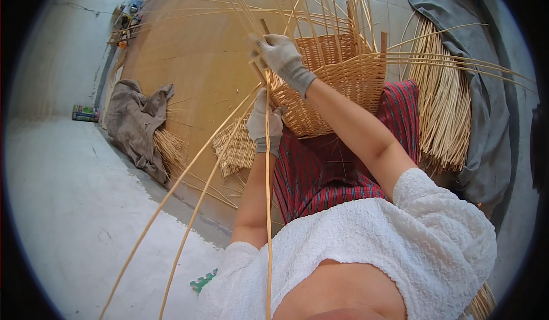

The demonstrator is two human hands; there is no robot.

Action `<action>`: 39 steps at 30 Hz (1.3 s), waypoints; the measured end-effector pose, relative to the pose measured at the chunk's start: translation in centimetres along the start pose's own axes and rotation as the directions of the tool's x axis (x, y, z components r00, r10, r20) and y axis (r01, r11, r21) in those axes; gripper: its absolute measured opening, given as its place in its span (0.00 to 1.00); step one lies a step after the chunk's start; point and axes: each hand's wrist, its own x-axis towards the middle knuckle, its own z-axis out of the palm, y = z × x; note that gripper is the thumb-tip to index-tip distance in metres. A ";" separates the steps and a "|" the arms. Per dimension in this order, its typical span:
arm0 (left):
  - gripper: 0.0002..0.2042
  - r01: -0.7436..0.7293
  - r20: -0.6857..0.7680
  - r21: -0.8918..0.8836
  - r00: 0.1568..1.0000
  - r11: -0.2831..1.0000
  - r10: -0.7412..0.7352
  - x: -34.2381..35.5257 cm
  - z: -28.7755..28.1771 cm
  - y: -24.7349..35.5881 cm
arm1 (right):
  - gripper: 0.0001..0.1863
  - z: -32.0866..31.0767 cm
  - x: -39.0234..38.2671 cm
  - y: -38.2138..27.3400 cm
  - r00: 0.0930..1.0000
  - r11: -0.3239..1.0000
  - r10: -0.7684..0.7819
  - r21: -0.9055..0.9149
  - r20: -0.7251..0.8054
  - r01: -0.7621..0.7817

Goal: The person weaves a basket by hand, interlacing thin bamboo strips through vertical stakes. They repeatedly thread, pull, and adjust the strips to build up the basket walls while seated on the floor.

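The basket is tan, the cloth red (dark-striped).

Bright, soft daylight, pale glare across upper floor, right hand slightly blurred, black rim, bowed edges

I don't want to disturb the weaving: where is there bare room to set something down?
Mostly bare: tan floor between the crumpled cloth and the right hand, below the long canes in the picture; small scraps lie there. Crowded: right of the basket, where a cane bundle lies, and by the woven piece.
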 end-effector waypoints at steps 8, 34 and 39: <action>0.36 -0.014 -0.024 -0.164 1.000 0.986 0.011 0.7 1.2 -0.9 | 0.28 0.9 -2.8 -2.3 0.753 0.655 -0.607 0.376 -0.256 0.656; 0.07 0.359 0.361 -0.692 0.923 0.627 -0.130 6.5 1.2 7.7 | 0.30 -6.7 1.6 -0.9 0.891 0.684 -0.454 -0.631 0.025 0.366; 0.06 0.414 0.428 -0.804 0.901 0.428 -0.067 6.9 2.9 6.5 | 0.22 -13.3 -5.9 10.8 0.856 0.801 -0.441 0.313 -0.271 0.511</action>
